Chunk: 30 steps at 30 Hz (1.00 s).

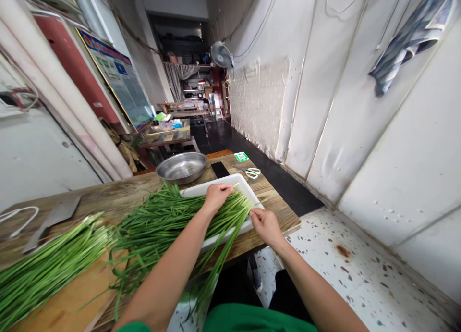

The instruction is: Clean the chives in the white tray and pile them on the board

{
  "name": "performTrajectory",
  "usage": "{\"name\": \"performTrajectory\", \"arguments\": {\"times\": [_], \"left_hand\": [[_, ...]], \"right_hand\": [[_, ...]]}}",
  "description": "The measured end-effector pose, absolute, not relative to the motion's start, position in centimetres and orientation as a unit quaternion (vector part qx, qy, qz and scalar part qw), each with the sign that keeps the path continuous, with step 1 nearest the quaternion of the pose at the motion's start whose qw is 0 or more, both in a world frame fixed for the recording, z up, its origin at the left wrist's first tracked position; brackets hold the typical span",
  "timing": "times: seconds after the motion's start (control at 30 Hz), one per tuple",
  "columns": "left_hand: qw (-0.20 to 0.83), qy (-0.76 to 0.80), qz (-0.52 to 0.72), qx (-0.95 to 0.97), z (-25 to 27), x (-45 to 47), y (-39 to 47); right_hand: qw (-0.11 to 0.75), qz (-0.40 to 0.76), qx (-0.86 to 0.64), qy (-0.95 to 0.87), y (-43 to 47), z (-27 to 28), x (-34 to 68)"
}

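Long green garlic chives (169, 212) lie heaped in and over a white plastic tray (247, 180), their pale stem ends toward its right end. My left hand (217, 197) is over the stems, its thumb and fingers pinched together at the pale ends. At the tray's right edge my right hand (265, 224) is closed on the ends of a few chives, whose leaves trail down over the tray's near side past the table edge. Another bundle of chives (54, 260) rests on a wooden cutting board (68, 298) at the left.
Behind the tray are a steel basin (182, 167), a black phone (219, 169), scissors (252, 173) with pale green handles and a green QR card (241, 156). A cleaver (54, 219) and white cable (21, 216) lie left. A wall stands right.
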<state>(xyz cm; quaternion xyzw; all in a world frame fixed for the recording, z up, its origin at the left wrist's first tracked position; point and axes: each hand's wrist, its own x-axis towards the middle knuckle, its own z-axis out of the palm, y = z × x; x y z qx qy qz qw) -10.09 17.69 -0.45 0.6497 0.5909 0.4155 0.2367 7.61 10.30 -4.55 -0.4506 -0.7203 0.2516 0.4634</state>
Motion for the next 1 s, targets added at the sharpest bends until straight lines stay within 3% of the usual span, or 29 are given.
{"name": "performTrajectory", "arguments": {"times": [0.7,1.0], "left_hand": [[0.177,0.610,0.370,0.678,0.2,-9.7,17.3],[0.229,0.539,0.325,0.743,0.4,-9.4,16.2]], "right_hand": [[0.462,0.245,-0.466,-0.714,10.4,-4.6,7.4],[0.474,0.245,-0.476,-0.699,10.3,-4.2,7.0]]}}
